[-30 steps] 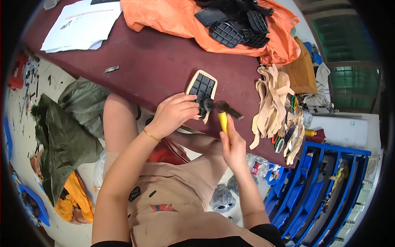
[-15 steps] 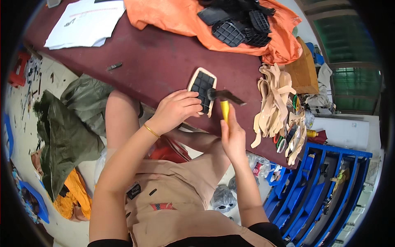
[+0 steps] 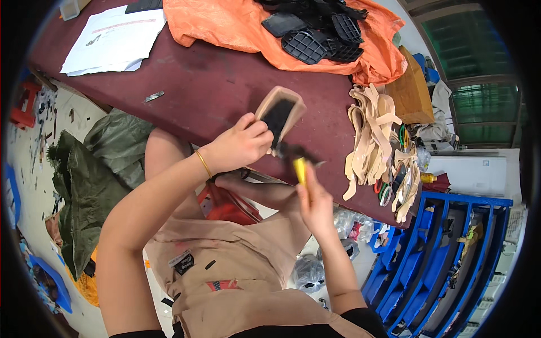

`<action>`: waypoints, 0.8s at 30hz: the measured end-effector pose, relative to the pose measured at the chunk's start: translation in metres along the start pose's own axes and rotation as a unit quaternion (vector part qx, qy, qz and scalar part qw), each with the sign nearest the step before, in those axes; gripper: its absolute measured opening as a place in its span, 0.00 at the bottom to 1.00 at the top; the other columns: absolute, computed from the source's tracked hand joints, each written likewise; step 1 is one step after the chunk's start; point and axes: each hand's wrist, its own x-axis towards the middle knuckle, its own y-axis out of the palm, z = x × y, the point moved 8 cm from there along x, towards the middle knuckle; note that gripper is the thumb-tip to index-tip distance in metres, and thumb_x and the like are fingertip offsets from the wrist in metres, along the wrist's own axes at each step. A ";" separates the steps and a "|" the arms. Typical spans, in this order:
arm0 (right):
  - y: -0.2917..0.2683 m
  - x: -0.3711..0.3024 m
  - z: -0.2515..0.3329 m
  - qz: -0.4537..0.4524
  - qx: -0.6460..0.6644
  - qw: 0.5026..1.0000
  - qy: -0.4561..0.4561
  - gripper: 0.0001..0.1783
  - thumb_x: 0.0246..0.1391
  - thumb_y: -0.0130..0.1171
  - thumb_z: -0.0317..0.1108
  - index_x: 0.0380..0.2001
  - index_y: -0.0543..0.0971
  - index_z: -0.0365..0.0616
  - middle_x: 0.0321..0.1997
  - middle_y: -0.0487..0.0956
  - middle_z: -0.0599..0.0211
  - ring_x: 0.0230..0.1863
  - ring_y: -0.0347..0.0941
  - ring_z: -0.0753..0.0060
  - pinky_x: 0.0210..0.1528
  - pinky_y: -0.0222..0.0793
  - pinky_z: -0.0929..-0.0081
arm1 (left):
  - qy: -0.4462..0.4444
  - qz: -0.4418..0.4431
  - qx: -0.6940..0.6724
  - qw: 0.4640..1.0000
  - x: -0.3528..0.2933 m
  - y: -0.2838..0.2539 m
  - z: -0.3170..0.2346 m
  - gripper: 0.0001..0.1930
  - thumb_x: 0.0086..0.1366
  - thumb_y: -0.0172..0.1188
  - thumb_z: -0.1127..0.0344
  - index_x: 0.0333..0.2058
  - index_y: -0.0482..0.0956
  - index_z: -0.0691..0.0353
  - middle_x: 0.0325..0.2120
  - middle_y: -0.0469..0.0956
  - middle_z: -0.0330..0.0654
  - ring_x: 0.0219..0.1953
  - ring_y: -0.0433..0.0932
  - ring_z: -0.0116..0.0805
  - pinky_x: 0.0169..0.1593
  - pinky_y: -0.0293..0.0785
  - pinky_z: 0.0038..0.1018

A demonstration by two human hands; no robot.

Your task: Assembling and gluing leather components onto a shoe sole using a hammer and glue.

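Observation:
A black shoe-sole piece [image 3: 278, 116] with a raised beige rim stands tilted up over the near edge of the table. My left hand [image 3: 239, 145] is closed on its near left side, fingers curled over the edge. Motion blurs the head of a hammer [image 3: 300, 170] just beyond the piece's near tip; I cannot tell whether they touch. My right hand [image 3: 316, 209] is wrapped round the hammer's yellow handle.
Long beige strips [image 3: 372, 132] hang in a pile at the table's right. Several black grid-faced pieces [image 3: 304, 45] lie on an orange sheet [image 3: 197, 25] at the back. Printed papers [image 3: 115, 42] and a small grey strip [image 3: 154, 96] lie to the left; a blue rack [image 3: 470, 198] stands lower right.
My left hand has lifted and tilted the sole piece, so its black grid face gives way to a smooth black face inside the beige rim. The hammer has come down and slightly nearer me.

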 end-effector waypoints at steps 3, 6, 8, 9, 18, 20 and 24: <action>-0.013 -0.002 0.005 -0.058 0.048 0.996 -0.043 0.25 0.57 0.52 0.30 0.58 0.65 0.36 0.42 0.76 0.45 0.41 0.76 0.51 0.42 0.70 0.66 | 0.036 0.016 -0.003 0.999 -0.001 0.000 -0.011 0.06 0.49 0.58 0.63 0.23 0.80 0.56 0.27 0.66 0.32 0.39 0.66 0.31 0.51 0.60 0.32; -0.011 -0.013 0.000 -0.061 0.057 0.996 0.019 0.26 0.59 0.49 0.28 0.60 0.61 0.34 0.45 0.76 0.44 0.41 0.77 0.51 0.44 0.70 0.67 | 0.041 0.020 0.036 0.998 -0.004 0.000 -0.011 0.06 0.49 0.57 0.63 0.25 0.81 0.55 0.27 0.66 0.32 0.39 0.65 0.30 0.53 0.59 0.33; 0.011 -0.015 -0.007 -0.065 -0.037 0.993 -0.086 0.27 0.59 0.49 0.28 0.61 0.61 0.35 0.35 0.77 0.46 0.30 0.76 0.61 0.36 0.70 0.70 | 0.030 0.030 0.019 0.999 -0.007 -0.001 -0.010 0.07 0.49 0.57 0.64 0.28 0.80 0.56 0.29 0.68 0.32 0.41 0.66 0.30 0.53 0.59 0.34; 0.007 -0.014 -0.008 -0.087 -0.006 0.990 -0.113 0.27 0.59 0.49 0.29 0.62 0.61 0.39 0.28 0.76 0.58 0.24 0.70 0.75 0.29 0.68 0.77 | 0.010 0.042 0.005 0.999 -0.008 -0.001 -0.007 0.09 0.49 0.57 0.65 0.31 0.80 0.56 0.31 0.69 0.31 0.42 0.67 0.30 0.54 0.59 0.36; -0.051 0.011 -0.019 -0.164 0.385 0.907 0.053 0.27 0.64 0.43 0.34 0.65 0.55 0.42 0.19 0.65 0.77 0.13 0.53 0.91 0.14 0.50 0.91 | -0.292 -0.085 -0.185 0.935 -0.040 -0.036 0.025 0.08 0.50 0.58 0.74 0.31 0.79 0.58 0.32 0.77 0.38 0.39 0.75 0.38 0.47 0.68 0.33; -0.058 0.030 -0.002 -0.167 0.379 0.910 0.029 0.28 0.62 0.45 0.30 0.65 0.55 0.43 0.20 0.65 0.79 0.17 0.56 0.92 0.18 0.53 0.92 | -0.221 -0.014 -0.202 0.954 -0.044 -0.024 0.015 0.08 0.50 0.59 0.74 0.31 0.79 0.59 0.33 0.77 0.39 0.40 0.75 0.39 0.49 0.67 0.34; -0.019 0.076 0.021 -0.181 0.105 0.974 -0.086 0.26 0.59 0.50 0.32 0.60 0.64 0.38 0.39 0.79 0.55 0.34 0.78 0.62 0.38 0.72 0.68 | -0.240 -0.046 -0.261 0.934 -0.041 -0.027 0.027 0.05 0.51 0.55 0.75 0.28 0.78 0.63 0.31 0.77 0.40 0.40 0.74 0.40 0.49 0.67 0.35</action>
